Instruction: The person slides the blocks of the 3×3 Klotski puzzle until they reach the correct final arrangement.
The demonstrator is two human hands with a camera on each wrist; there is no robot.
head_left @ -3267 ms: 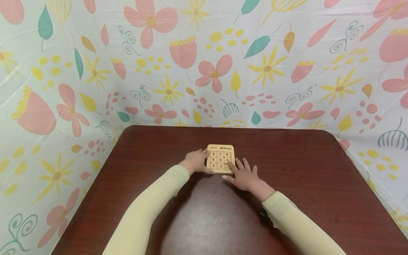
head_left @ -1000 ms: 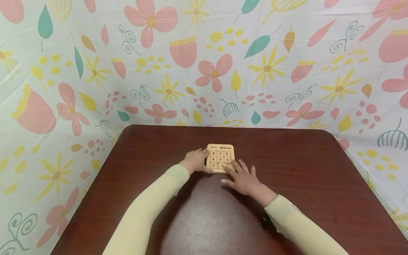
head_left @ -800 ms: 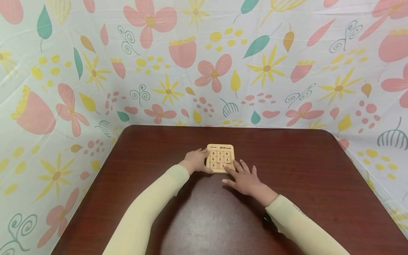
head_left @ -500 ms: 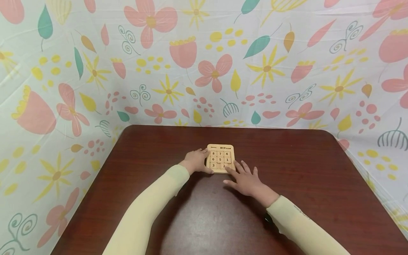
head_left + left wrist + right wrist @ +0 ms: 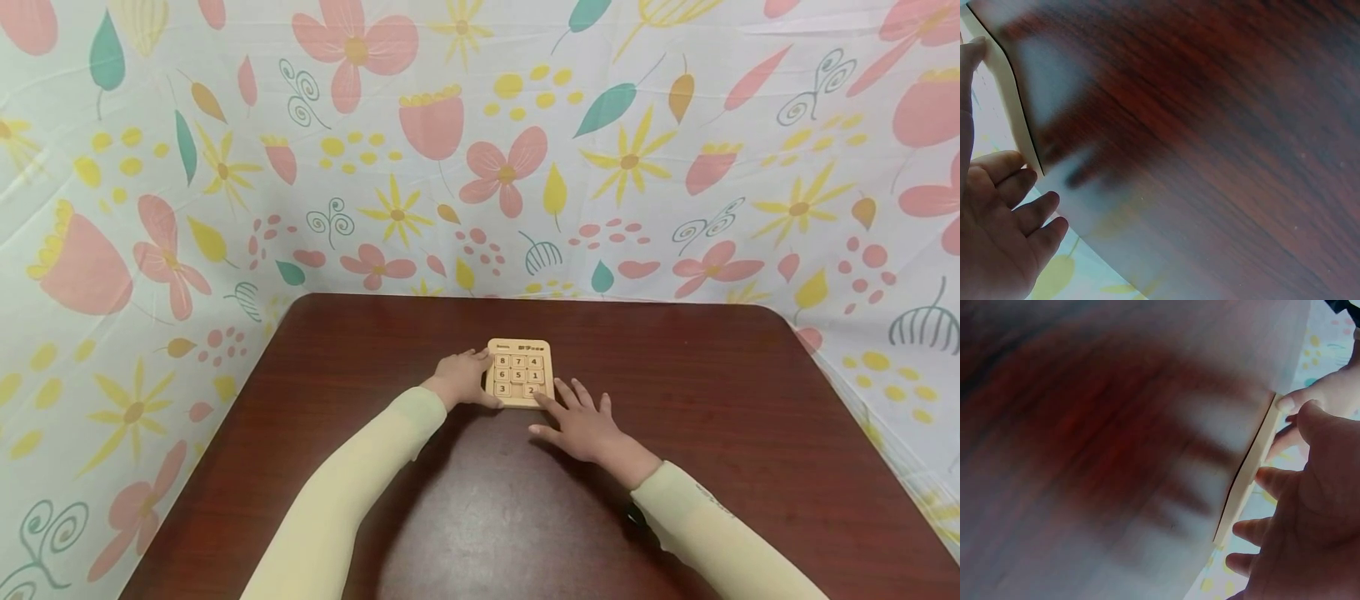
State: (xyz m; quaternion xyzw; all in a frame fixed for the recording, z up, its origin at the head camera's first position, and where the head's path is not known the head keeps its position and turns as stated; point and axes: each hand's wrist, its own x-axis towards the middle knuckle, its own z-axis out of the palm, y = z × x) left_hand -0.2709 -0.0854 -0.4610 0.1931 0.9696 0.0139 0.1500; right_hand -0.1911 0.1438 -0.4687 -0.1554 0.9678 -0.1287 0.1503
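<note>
On the table lies a light wooden number sliding puzzle [image 5: 513, 347]. Its tiles read 8 7 4, then 6 5 1, then 3, a gap and 2. My left hand [image 5: 459, 379] holds the puzzle at its left side, thumb by the near left corner and fingers along the left edge. In the left wrist view, the thumb and index finger lie at the board's edge [image 5: 1013, 106]. My right hand [image 5: 585, 429] has its fingers spread, the index fingertip touching the number 2 tile [image 5: 529, 387] at the near right corner. The right wrist view shows only the board's side [image 5: 1247, 475].
The dark red-brown wooden table [image 5: 480, 508] has rounded far corners. A white cloth with flower prints [image 5: 480, 192] hangs behind it and along both sides. A small dark object [image 5: 634, 514] shows under the right sleeve.
The right index finger has gone from the 1 tile to the 2 tile and slid it right, from the bottom middle to the bottom right slot. The left hand has stayed in place.
</note>
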